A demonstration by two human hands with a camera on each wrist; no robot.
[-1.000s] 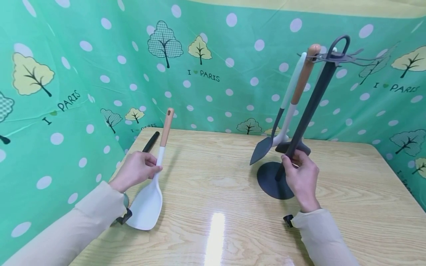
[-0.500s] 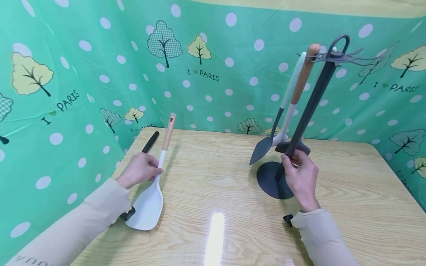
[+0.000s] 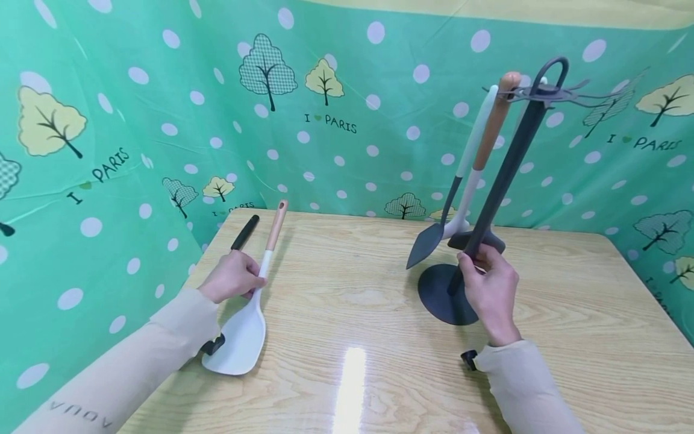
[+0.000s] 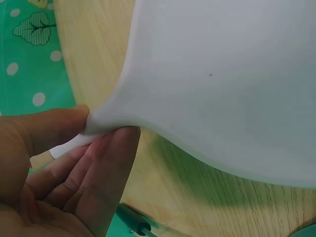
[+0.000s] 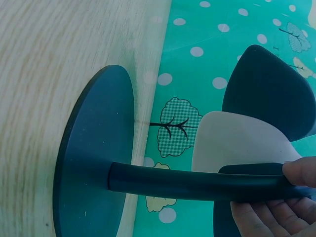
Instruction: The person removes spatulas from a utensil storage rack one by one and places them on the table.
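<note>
A white spatula [image 3: 238, 337] with a broad blade and a wood-coloured handle is at the left in the head view. My left hand [image 3: 234, 276] pinches its neck between thumb and fingers, seen close up in the left wrist view, where the white blade [image 4: 212, 98] fills the upper right. At the right, my right hand [image 3: 490, 292] grips the lower pole of a black utensil stand [image 3: 509, 169]. From the stand's top hooks hang a dark turner [image 3: 426, 244] with a mint handle, a white utensil [image 3: 456, 226] with a brown handle, and a dark-headed utensil [image 3: 494, 241].
A black-handled utensil [image 3: 246, 232] lies at the table's left edge, its other end hidden behind my left hand and the spatula. The stand's round base [image 3: 441, 295] rests on the wooden table [image 3: 347, 289]. A green patterned curtain [image 3: 347, 150] surrounds the back and sides.
The spatula's handle end has come down towards the table, with my left wrist shifting slightly right and forward. My right hand and the stand have stayed put.
</note>
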